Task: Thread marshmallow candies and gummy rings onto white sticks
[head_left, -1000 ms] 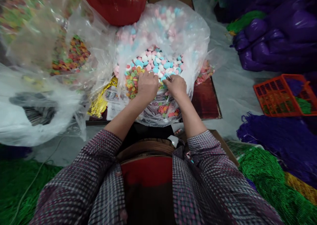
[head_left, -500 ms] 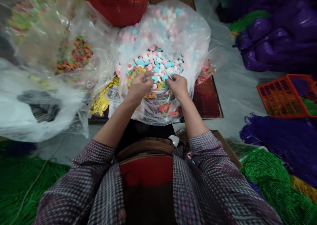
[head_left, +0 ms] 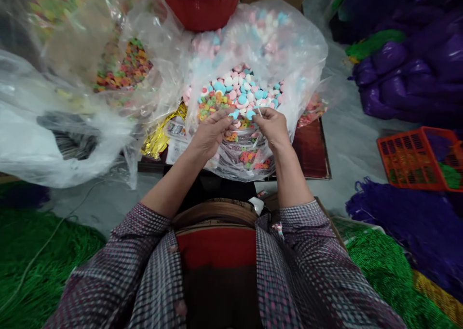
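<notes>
Over an opened clear plastic bag (head_left: 307,44) of pink, white and blue candies (head_left: 249,90), both of my hands are close together. My left hand (head_left: 213,131) is closed, with a blue candy (head_left: 234,114) pinched at its fingertips. My right hand (head_left: 273,126) pinches another blue candy (head_left: 250,115), and a thin white stick (head_left: 259,111) shows at its fingers. Small ring-shaped candies (head_left: 213,104) in yellow, green and orange lie beside my left fingers; more red and green rings (head_left: 249,157) show through the plastic below my hands.
A red basin (head_left: 202,6) stands behind the bag. Left are a bag of ring candies (head_left: 125,68), a white bag (head_left: 29,145) and gold strips (head_left: 157,138). An orange crate (head_left: 412,157), purple bundles (head_left: 398,78) and green strands (head_left: 383,266) lie right.
The view has shifted, so the table items sit farther right. My left fingers have closed onto a blue candy; my right hand still pinches at the stick.
</notes>
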{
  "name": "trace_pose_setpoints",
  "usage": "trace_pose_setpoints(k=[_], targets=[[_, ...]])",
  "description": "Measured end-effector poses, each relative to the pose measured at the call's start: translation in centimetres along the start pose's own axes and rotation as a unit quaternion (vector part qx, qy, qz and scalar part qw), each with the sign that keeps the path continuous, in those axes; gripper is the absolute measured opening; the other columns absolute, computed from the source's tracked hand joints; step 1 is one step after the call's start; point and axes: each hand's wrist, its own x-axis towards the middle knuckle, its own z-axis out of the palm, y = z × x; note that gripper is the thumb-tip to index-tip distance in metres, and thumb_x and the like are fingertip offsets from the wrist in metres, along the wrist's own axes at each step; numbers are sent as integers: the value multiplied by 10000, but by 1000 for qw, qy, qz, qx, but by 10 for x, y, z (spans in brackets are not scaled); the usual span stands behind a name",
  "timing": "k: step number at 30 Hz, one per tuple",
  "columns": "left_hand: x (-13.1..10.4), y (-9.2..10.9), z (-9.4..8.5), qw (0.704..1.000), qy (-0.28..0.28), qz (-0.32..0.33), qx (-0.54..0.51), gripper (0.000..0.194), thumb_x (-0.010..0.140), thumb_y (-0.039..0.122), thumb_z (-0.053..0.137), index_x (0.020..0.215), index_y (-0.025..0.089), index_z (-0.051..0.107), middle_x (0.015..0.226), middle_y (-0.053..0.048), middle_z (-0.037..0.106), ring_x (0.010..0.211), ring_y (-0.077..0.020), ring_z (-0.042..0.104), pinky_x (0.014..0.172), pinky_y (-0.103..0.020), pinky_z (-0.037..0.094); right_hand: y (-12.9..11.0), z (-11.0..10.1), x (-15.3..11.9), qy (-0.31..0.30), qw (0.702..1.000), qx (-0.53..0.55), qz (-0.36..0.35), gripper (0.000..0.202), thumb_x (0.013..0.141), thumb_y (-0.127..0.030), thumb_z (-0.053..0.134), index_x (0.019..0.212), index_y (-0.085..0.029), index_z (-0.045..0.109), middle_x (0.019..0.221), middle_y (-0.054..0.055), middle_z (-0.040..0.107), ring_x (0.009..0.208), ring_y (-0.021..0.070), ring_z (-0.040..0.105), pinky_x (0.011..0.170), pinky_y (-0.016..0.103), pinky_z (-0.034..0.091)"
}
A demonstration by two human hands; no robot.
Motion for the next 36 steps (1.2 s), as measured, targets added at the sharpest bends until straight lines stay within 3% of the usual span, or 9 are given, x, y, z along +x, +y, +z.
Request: trace_pose_setpoints(k=[4,9,18,25,30,33,36], targets=[[-4,1,3,1000,24,13,1,178,850,282,804,937,185,682,730,26,717,601,-67,631,587,-198,467,-22,-3,-24,-54,998,26,-13,147,694,-268,752,791,-201,663,606,-69,526,508,69,398,461,212,375],[-8,-7,10,999,35,8,-6,208,908,339,777,892,184,639,689,42,686,562,-64,610,540,-186,433,-36,6,-57,-104,992,22,-61,186,705,-310,788,798,-198,672,704,-42,544,649,86,471,541,209,354],[-16,-20,11,995,25,17,-94,219,911,311,799,834,181,640,722,39,666,577,-55,611,514,-175,428,-7,21,-60,-78,993,26,-84,271,764,-424,752,842,-228,583,761,-34,538,695,102,520,595,225,434],[-16,-23,7,996,19,27,-78,235,893,369,816,877,199,653,759,27,678,640,-81,632,589,-205,466,0,32,-70,59,968,-109,-219,110,879,-312,673,896,-227,606,855,-17,619,760,123,558,728,267,489],[-16,-24,7,994,28,44,-98,290,803,357,896,827,200,653,756,43,682,661,-80,636,616,-198,500,-1,33,-77,5,950,-134,-281,78,934,-291,634,942,-230,682,948,20,695,877,155,638,818,311,530],[-16,-26,7,994,23,53,-95,298,784,378,908,808,202,669,734,40,678,638,-79,621,582,-191,490,4,31,-75,-20,959,-83,-271,140,961,-357,625,1009,-243,691,1011,28,715,943,168,669,905,347,551],[-16,-29,7,995,37,56,-72,294,803,424,886,827,204,692,779,25,703,660,-85,627,592,-193,506,11,31,-70,-20,970,-35,-241,250,922,-423,692,1108,-258,666,983,12,697,887,163,663,881,350,574]])
